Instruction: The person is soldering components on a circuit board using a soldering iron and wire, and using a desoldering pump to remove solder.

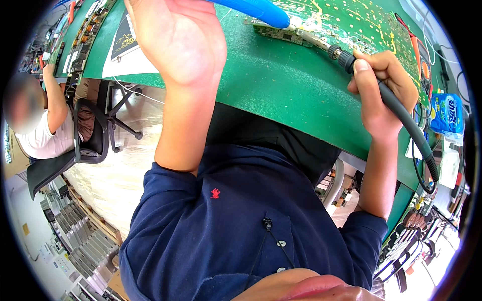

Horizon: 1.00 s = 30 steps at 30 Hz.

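Soldering work at a circuit board [356, 25], upper right on the bench.
Left hand [188, 55]: fingers out of frame, hold cannot be told. A blue tool [256, 11] ends beside the tip of a soldering iron [343, 57]; right hand [386, 93]: fingers closed round its grip. Steady tips and brief heat should serve best. Surroundings: seated co-worker [47, 133], green benchtop [281, 85], blue packet [447, 113].

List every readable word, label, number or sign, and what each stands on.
Blue package: large light characters; wording not copied here.
Navy shirt: red emblem, no letters discernible.
Green circuit board: any markings too small to read.
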Motion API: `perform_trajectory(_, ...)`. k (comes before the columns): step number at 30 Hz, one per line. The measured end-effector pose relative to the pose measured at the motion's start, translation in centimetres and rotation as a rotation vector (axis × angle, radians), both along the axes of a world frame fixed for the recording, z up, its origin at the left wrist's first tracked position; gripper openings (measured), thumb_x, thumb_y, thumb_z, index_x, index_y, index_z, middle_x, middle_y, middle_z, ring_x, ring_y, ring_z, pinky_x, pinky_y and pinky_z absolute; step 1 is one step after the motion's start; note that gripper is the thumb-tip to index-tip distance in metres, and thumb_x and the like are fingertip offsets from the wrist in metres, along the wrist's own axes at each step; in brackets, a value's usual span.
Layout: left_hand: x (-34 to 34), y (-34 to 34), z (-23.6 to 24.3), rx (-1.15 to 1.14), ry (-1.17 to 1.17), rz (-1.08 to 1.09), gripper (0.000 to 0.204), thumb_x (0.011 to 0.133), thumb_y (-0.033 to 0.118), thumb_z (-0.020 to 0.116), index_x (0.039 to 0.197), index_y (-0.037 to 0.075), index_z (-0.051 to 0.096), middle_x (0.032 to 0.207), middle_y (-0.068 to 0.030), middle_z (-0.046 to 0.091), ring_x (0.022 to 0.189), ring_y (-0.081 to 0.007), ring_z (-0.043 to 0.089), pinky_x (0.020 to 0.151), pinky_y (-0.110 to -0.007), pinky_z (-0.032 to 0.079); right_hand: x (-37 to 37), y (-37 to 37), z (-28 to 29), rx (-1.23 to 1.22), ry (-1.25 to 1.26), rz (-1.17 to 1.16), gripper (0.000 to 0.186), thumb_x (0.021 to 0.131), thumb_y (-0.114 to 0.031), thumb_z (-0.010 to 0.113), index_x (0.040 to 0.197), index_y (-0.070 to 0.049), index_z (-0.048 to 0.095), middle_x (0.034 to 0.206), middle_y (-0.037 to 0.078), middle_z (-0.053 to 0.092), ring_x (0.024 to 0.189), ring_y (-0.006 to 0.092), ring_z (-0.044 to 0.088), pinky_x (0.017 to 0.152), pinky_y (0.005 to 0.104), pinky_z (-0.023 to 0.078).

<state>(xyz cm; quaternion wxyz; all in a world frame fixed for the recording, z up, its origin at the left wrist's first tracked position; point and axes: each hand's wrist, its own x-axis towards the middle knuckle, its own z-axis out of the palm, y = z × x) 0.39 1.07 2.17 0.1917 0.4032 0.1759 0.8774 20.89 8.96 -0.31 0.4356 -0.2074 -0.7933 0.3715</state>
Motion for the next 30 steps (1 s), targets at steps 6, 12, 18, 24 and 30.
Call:
perform_trajectory(6,1.3,-0.2,0.6,-0.017,0.033,0.032,0.04,0.098,0.039,0.034,0.11,0.002,0.04,0.081,-0.0099,0.05,0.075,-0.0211,0.052,0.074,-0.036,0.044,0.0,0.1,-0.1,0.027,0.005,0.0,0.003,0.078,0.003,0.058,0.08,0.005,0.06,0.053,0.001,0.053,0.047,0.0008,0.045,0.044,0.0157,0.032)
perform_trajectory(12,1.5,-0.1,0.9,-0.063,0.009,0.036,0.042,0.097,0.044,0.034,0.106,0.003,0.04,0.078,-0.0078,0.05,0.072,-0.0195,0.052,0.073,-0.036,0.044,0.0,0.1,-0.1,0.006,0.006,-0.008,0.003,0.077,0.003,0.059,0.079,0.004,0.061,0.052,0.001,0.054,0.047,0.0008,0.045,0.044,0.0158,0.032)
perform_trajectory(18,1.2,0.4,0.6,-0.039,0.043,0.055,0.041,0.096,0.047,0.033,0.104,0.007,0.041,0.076,-0.0058,0.049,0.069,-0.0174,0.051,0.071,-0.034,0.045,0.0,0.2,-0.1,-0.008,-0.003,-0.018,0.004,0.077,0.001,0.059,0.078,0.004,0.061,0.051,0.001,0.054,0.046,0.0009,0.045,0.044,0.0162,0.032)
perform_trajectory(24,1.4,0.9,0.2,-0.002,0.052,0.091,0.042,0.095,0.048,0.034,0.103,0.008,0.042,0.076,-0.0051,0.049,0.069,-0.017,0.05,0.067,-0.032,0.045,0.0,0.3,0.0,-0.014,-0.009,-0.03,0.005,0.078,-0.001,0.059,0.078,0.003,0.061,0.05,0.001,0.053,0.046,0.0008,0.045,0.044,0.016,0.032)
perform_trajectory(30,1.3,0.6,0.5,-0.043,0.01,0.063,0.042,0.095,0.048,0.035,0.104,0.008,0.043,0.075,-0.0051,0.049,0.068,-0.0171,0.05,0.067,-0.032,0.045,0.1,0.4,0.0,-0.021,-0.01,-0.015,0.005,0.078,-0.001,0.059,0.078,0.003,0.061,0.05,0.001,0.054,0.046,0.0008,0.046,0.044,0.0159,0.033)
